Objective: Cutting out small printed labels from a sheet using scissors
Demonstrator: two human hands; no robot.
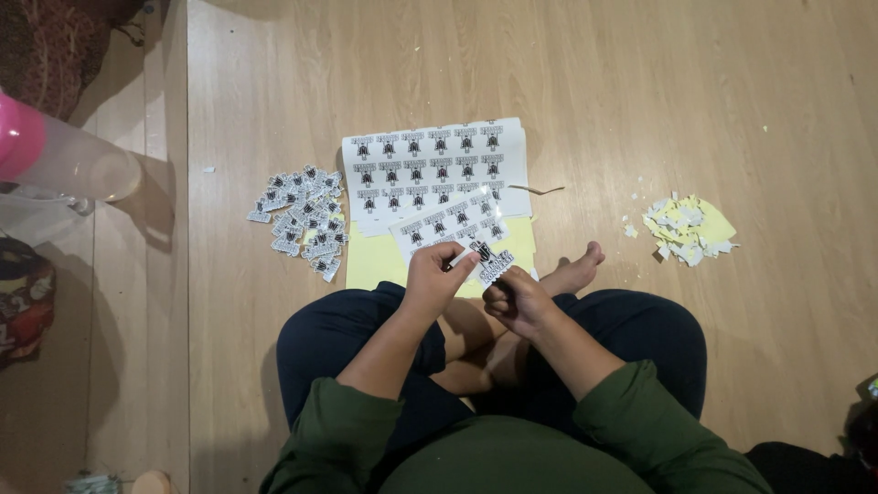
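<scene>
Seemingly mid-peel, both hands pinch one small sticker (494, 263) above the lap, left hand (433, 279) at nine o'clock, right hand (514, 300) at five, sticker sheets (437, 169) at twelve; separating its backing next needs a careful fingernail.

Bare floor right of the sticker sheets (437, 169)

Left of them lies a sticker pile (302, 221); far right, paper scraps (688, 229); between, open wooden floor (594, 110).

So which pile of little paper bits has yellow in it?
The scrap pile on the floor to the person's right. It mixes pale yellow and white torn bits, while the sticker pile to the left holds only black-and-white cut stickers.
</scene>
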